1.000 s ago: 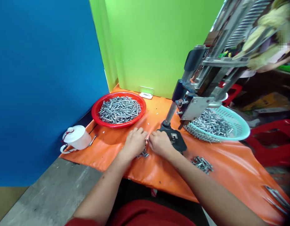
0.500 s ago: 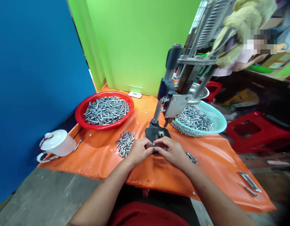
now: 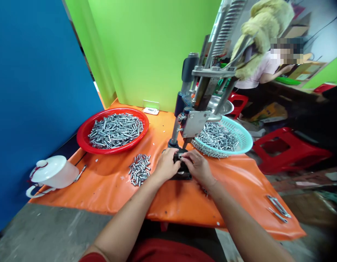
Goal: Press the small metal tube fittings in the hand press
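Note:
My left hand point(image 3: 166, 165) is at the left side of the bench press's black base point(image 3: 181, 176), fingers curled and thumb bent inward. Whatever it may hold is hidden. From the right, my right hand point(image 3: 198, 166) pinches a small metal part point(image 3: 180, 155) at the fixture on that base; the fingertips cover most of it. The press point(image 3: 196, 123) rises just behind both hands, its ram above the base. Left of my left hand lies a loose pile of short metal sleeves point(image 3: 140, 169). A few metal pieces point(image 3: 206, 191) show beneath my right wrist.
A red basin point(image 3: 83, 143) of long bolt-like parts stands at the back left; a light-blue basket point(image 3: 246, 137) of metal parts is behind right. A white lidded mug point(image 3: 55, 173) sits at the left edge, wrenches point(image 3: 279, 206) at the right. Another person point(image 3: 262, 72) is in the background.
Both hands have moved forward from the near edge of the press base to its fixture. My fingertips, which met around a small part, are now farther apart. The view has shifted right.

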### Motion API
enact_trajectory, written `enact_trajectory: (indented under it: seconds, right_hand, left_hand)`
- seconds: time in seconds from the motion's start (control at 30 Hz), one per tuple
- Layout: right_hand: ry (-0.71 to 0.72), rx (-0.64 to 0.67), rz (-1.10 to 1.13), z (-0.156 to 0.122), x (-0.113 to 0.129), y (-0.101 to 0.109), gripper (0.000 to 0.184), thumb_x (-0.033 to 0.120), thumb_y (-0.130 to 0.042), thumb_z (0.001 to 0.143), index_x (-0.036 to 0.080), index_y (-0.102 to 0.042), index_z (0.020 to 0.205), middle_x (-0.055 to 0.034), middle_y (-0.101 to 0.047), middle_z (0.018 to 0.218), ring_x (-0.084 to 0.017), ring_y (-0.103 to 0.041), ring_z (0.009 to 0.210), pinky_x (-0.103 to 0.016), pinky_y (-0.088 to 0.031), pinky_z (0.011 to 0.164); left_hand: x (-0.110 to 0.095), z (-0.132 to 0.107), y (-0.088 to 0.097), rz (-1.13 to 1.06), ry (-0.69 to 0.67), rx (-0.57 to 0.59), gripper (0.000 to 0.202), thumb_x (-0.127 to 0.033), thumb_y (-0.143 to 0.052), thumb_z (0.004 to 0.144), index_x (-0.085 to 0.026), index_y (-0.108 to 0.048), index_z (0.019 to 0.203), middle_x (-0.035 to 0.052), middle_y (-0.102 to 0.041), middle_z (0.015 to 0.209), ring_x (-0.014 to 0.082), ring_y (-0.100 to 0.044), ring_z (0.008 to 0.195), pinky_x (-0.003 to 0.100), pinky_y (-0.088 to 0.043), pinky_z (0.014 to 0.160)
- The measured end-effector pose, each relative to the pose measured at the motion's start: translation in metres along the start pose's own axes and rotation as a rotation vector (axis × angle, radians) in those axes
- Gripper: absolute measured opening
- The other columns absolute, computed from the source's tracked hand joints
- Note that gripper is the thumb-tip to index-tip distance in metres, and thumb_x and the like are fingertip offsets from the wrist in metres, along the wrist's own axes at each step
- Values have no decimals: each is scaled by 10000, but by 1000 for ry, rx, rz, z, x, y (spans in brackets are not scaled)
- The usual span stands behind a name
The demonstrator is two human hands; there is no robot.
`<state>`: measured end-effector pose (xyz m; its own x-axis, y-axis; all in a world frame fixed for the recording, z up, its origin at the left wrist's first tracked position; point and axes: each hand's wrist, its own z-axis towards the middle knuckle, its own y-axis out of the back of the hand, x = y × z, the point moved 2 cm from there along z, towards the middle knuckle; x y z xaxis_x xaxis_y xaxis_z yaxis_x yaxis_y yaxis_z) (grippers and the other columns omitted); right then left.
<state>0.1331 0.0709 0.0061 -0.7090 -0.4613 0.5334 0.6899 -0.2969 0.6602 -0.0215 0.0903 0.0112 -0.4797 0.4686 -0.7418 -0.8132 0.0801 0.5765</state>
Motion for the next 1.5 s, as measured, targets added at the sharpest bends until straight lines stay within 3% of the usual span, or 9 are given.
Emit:
enact_trajectory:
  seconds: [0.13,0.23,0.37,0.53,0.73,0.83,0.97,1.33,1.5]
  right_hand:
    - [45,3,-41,3,-1,-7,160,275,-505,891,186,-638,882,-59,-631,881,-165,-580,866,-300,-470,792]
    - [4,41,-4,4,-4,2,187,307,-514,887,191,-638,963,-57,-642,918,-158,-596,873,-292,-477,800]
    - [-276,42,-9,-7,-24,45,314,367,-519,868,188,-603,1112,-40,-670,868,-149,-623,767,-264,-486,699]
    - [-512,247,-240,-49,-54,90,251,385,-537,822,184,-673,886,-51,-682,863,-170,-623,766,-271,-472,688]
    - [-597,399,-406,-84,-56,89,318,382,-461,859,201,-661,1028,-70,-635,971,-166,-604,806,-275,-448,711]
    - [-646,444,-474,-90,-52,92,289,366,-456,856,211,-672,968,-71,-615,969,-168,-597,808,-279,-433,714]
    - [-629,448,-455,-93,-49,95,249,307,-432,848,176,-643,821,-65,-602,901,-143,-581,764,-256,-427,717]
    - [-553,332,-486,-97,-45,95,199,289,-473,810,174,-636,808,-42,-600,806,-141,-571,685,-255,-422,627]
    - [-354,255,-403,-74,-20,98,207,322,-488,838,178,-635,815,-46,-602,805,-131,-574,664,-259,-455,627]
  left_hand:
    - [6,6,-10,-5,-17,2,252,-153,-552,762,-193,-592,1008,49,-640,999,195,-567,965,328,-457,866]
    - [8,3,-12,12,-25,-19,292,-159,-561,765,-204,-585,1053,43,-645,1017,196,-568,977,329,-453,872]
    - [7,2,-13,74,-26,-13,361,-304,-656,753,-223,-583,1097,56,-638,1030,220,-561,986,351,-445,869]
    - [9,6,-17,87,26,-30,252,-349,-659,772,-250,-620,1000,27,-635,912,195,-561,903,318,-441,805]
    - [13,9,-16,39,26,-20,213,-341,-676,760,-250,-640,949,8,-623,845,169,-554,820,277,-424,732]
    - [14,11,-14,25,33,-4,206,-337,-679,755,-248,-646,938,3,-625,828,158,-552,789,267,-417,713]
    - [12,13,-11,18,39,25,178,-329,-676,753,-244,-649,907,-6,-626,794,150,-553,763,261,-406,699]
    - [18,12,-1,-37,42,77,172,-287,-686,720,-228,-654,877,2,-606,798,150,-548,735,272,-436,694]
    - [2,-1,13,60,-256,-118,253,-318,-632,768,-225,-632,1004,69,-623,966,222,-532,949,373,-417,869]
